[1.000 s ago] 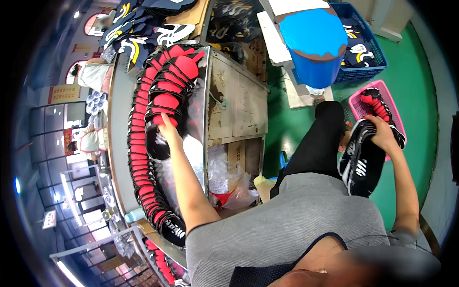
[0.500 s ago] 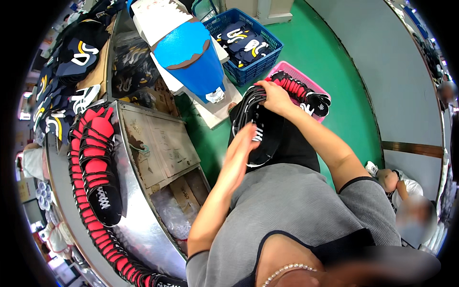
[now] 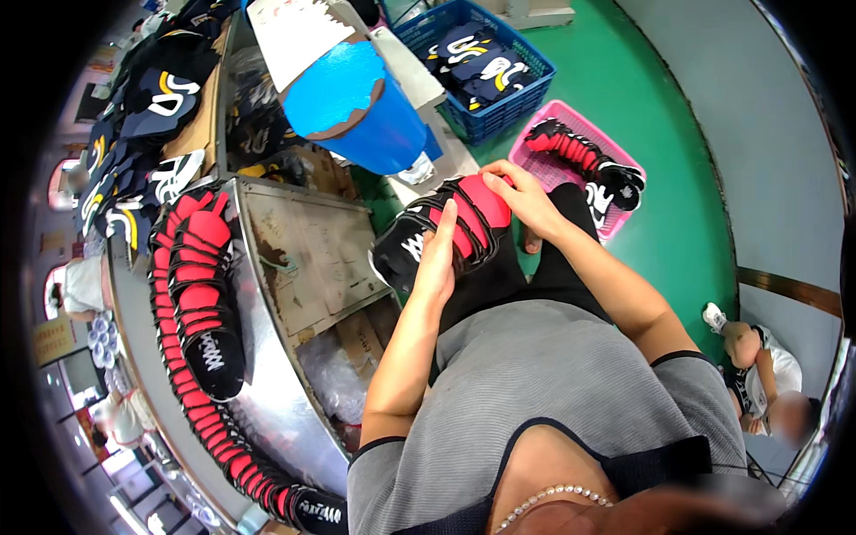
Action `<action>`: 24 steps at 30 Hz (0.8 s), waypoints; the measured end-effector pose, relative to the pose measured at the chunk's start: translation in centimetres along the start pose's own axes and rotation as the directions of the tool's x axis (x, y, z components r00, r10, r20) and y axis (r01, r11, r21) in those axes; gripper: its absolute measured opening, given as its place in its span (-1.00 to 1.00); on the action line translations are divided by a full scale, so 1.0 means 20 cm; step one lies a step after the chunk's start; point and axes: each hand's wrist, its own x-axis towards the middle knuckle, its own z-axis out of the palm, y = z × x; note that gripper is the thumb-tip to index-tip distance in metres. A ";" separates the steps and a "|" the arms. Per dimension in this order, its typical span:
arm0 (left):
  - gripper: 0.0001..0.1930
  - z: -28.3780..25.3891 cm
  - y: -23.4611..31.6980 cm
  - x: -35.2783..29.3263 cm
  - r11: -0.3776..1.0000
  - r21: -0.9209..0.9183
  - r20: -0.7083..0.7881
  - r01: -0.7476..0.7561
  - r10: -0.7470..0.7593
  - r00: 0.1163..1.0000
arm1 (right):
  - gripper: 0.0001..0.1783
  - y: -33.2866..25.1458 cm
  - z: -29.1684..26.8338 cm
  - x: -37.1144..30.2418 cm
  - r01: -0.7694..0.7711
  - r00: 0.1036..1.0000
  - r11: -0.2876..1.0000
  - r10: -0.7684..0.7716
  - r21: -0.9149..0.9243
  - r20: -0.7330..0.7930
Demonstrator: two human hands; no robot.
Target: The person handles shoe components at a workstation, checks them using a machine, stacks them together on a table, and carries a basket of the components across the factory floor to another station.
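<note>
Red-blk uppers [image 3: 474, 223] now fanned btwn LH [image 3: 435, 266], RH [image 3: 530, 205].

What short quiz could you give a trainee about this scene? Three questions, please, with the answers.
1. Which colours dominate the stack of pieces between the person's left hand and right hand?
A. Navy and yellow
B. Black and red
C. White and green

2. True or false: the pink basket stands on the metal table.

3. Fill in the blank: beyond the pink basket, navy pieces lie in a blue ____.

Key:
1. B
2. False; it stands on the green floor.
3. crate
</note>
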 end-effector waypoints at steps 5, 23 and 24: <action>-0.22 -0.20 0.08 -0.03 1.000 -0.024 -0.026 0.003 -0.004 1.000 | -0.67 0.01 0.25 0.08 -0.205 0.979 0.809 0.170 0.550 0.115; -0.66 -0.30 0.27 0.23 0.934 0.243 -0.073 -0.264 0.289 0.955 | -0.82 -0.01 0.36 0.28 0.037 0.995 0.962 -0.061 0.271 0.078; -0.65 -0.30 0.26 0.26 0.929 0.237 -0.073 -0.284 0.308 0.949 | -0.83 0.01 0.35 0.30 -0.002 0.993 0.944 -0.036 0.331 0.109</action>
